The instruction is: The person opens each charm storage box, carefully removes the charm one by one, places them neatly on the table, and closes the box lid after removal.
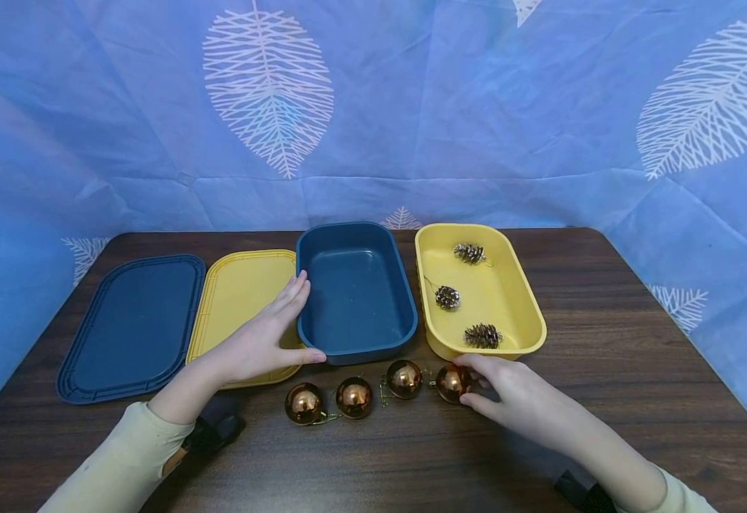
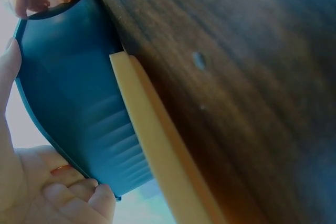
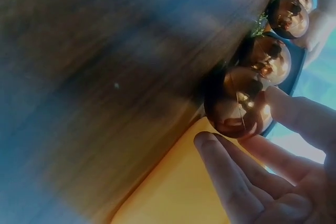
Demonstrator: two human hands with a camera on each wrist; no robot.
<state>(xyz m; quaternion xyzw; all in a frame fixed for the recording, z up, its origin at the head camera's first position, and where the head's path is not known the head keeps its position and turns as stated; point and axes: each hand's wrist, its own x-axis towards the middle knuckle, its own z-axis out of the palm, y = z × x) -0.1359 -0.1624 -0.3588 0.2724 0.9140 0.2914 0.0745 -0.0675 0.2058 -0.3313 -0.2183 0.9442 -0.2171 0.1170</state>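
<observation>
My left hand (image 1: 271,328) rests against the blue container (image 1: 354,299), its fingers along the left rim and the thumb at the front corner. The left wrist view shows those fingertips right at the rim, by the container's ribbed outer wall. My right hand (image 1: 514,392) pinches the rightmost copper-coloured bauble (image 1: 452,382) between thumb and fingers, just in front of the yellow container (image 1: 530,306). In the right wrist view this shiny bauble (image 3: 236,103) sits between the fingertips. More copper baubles (image 1: 354,397) with gold strings lie in a row to its left.
Several pine cones (image 1: 482,335) with pale tips lie inside the yellow container. Flat on the left of the dark wooden table (image 1: 361,470) are a blue lid (image 1: 136,320) and a yellow lid (image 1: 245,299), partly under my left hand. A blue leaf-patterned cloth (image 1: 373,107) hangs behind.
</observation>
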